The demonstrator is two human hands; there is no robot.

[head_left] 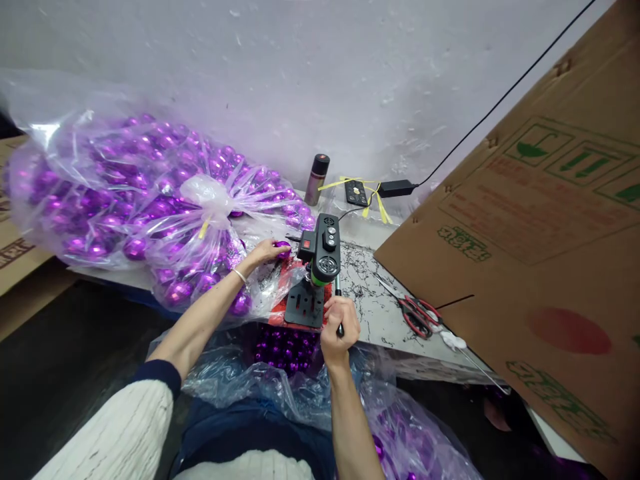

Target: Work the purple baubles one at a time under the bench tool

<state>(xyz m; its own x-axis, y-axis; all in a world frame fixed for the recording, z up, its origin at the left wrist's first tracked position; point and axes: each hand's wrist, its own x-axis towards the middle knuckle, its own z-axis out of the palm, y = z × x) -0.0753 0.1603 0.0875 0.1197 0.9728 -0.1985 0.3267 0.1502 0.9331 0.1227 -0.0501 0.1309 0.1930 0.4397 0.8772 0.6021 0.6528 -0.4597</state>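
Between the fingers of my left hand (265,252) is a shiny purple ball (283,250), held up against the left side of a small black machine (327,247). My right hand (341,323) is wrapped round the black-ended lever (341,329) at the machine's front right. The machine stands on a dark slotted base plate (304,305) over a red sheet. Left of my left hand lies a big clear plastic bag (213,200) full of purple balls. The exact contact between ball and machine is too small to make out.
A spray can (317,180) stands by the wall, near a black power adapter (396,188) and yellow ties. Red-handled scissors (419,315) lie on the right, before a large carton (525,233). Black scraps litter the tabletop. Below the edge, an opened bag (285,348) holds more purple balls.
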